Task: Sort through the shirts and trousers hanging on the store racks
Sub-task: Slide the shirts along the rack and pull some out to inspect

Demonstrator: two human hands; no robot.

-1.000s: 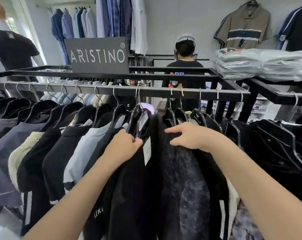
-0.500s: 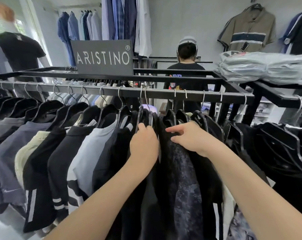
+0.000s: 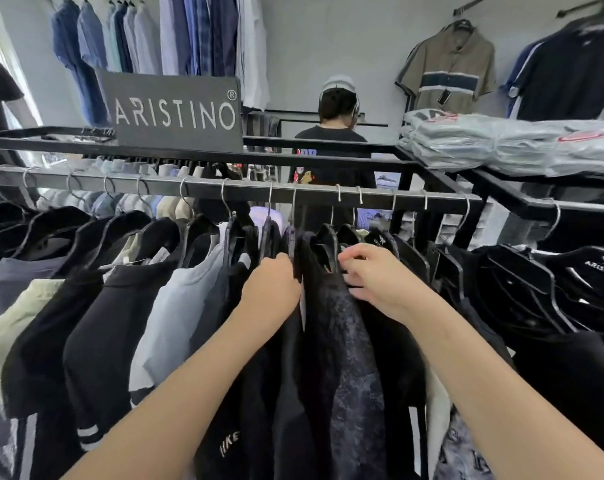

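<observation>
A black metal rail (image 3: 203, 187) carries several shirts on black hangers. In the middle hangs a dark mottled shirt (image 3: 349, 341). My left hand (image 3: 271, 289) is curled against the black shirt (image 3: 259, 393) just left of it, fingers tucked at the hanger shoulder. My right hand (image 3: 373, 278) rests on the right shoulder of the mottled shirt, fingers spread and bent over the fabric beside its hanger (image 3: 326, 244). Further left hang a pale blue shirt (image 3: 175, 317), black shirts and a cream one (image 3: 13, 327).
An ARISTINO sign (image 3: 174, 110) stands on the rack's top bar. Folded bagged shirts (image 3: 494, 143) lie stacked on the right shelf. A person (image 3: 335, 147) stands behind the rack, back turned. More shirts hang on the far wall. Black hangers (image 3: 522, 292) crowd the right rail.
My left hand has slid right and up from the tagged black shirt to the gap beside the mottled shirt. My right hand shifted slightly right on that shirt's shoulder. The view has moved closer.
</observation>
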